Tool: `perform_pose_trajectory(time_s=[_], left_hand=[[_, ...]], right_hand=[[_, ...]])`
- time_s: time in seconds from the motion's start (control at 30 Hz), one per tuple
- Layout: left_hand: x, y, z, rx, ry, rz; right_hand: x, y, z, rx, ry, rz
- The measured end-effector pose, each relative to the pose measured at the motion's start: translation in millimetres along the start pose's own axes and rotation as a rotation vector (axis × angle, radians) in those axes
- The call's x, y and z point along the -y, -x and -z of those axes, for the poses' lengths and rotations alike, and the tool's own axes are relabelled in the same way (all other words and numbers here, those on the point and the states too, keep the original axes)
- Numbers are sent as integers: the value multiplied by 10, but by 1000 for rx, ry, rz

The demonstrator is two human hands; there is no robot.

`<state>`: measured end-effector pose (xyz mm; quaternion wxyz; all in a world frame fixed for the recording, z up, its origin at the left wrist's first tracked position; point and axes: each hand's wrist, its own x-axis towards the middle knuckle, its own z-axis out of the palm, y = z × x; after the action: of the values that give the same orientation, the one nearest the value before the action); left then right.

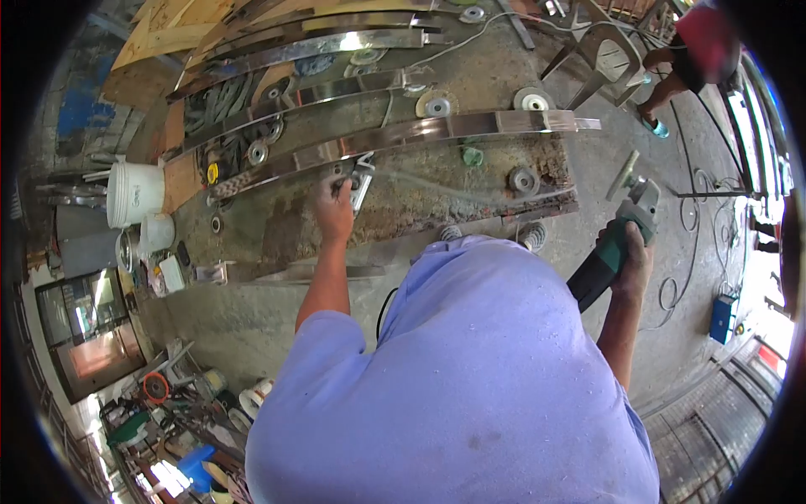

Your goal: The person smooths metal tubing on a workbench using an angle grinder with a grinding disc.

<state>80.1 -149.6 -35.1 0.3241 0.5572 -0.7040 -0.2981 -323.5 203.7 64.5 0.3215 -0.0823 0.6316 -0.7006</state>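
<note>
My right hand [635, 262] is wrapped around a green and black angle grinder [620, 249], held off the right end of the workbench with its disc [622, 175] raised. My left hand [334, 208] is closed over the front part of the bench, close to a small shiny metal clamp-like piece [363, 186]. Whether its fingers grip that piece or something smaller is not clear. Just beyond it, a long polished metal bar [445, 128] lies across the workbench [294, 225], its narrow end pointing right.
More polished bars [311, 52] lie farther back. Abrasive discs [437, 104] and a green lump [473, 156] are on the bench. White buckets [134, 195] stand left. A plastic chair [609, 59], another person [703, 50] and floor cables [690, 252] are at right.
</note>
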Motion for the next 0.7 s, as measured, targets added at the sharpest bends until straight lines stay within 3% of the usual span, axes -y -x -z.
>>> perform_pose_trajectory(time_s=[0.1, 0.17, 0.27, 0.37, 0.47, 0.67, 0.7], left_hand=[[-1, 125, -125, -14, 69, -5], [169, 181, -129, -40, 179, 32], [107, 130, -121, -108, 62, 50], [146, 57, -96, -69, 224, 43], [135, 92, -21, -21, 121, 20], [21, 99, -209, -151, -74, 82], [-59, 93, -241, -164, -74, 108]], right_hand=[[104, 10, -109, -159, 49, 9], [141, -16, -91, -168, 34, 7], [90, -57, -89, -133, 28, -21], [147, -80, -101, -155, 62, -30], [161, -125, -113, -171, 103, -11], [292, -220, -46, -111, 180, -88], [138, -306, 66, -208, 280, -14]])
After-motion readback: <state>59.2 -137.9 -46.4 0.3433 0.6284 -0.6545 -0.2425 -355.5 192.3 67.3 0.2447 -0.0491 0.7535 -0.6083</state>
